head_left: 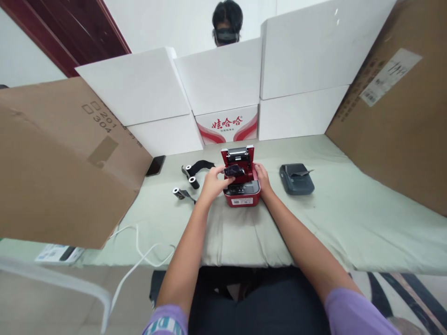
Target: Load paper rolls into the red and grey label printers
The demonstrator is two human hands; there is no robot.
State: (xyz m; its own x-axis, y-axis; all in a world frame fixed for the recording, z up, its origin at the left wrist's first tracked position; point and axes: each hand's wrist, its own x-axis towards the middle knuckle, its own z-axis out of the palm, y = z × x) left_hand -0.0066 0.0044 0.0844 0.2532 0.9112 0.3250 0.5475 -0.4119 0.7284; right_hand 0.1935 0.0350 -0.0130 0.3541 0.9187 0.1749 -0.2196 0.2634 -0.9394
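A red label printer stands on the table in front of me, its lid raised and its inside showing. My left hand pinches a dark roll between thumb and fingers, over the opening. Whether the roll touches the printer's inside I cannot tell. My right hand lies along the printer's right side, gripping it there. Left of the printer are several small black paper rolls with white cores, among them an upright roll and a roll with a loose tail.
A dark grey portable printer with a paper strip sticking out sits to the right. A phone lies at the back left. White boxes and brown cardboard wall the table. Another person is behind the boxes. White cable hangs at the front left.
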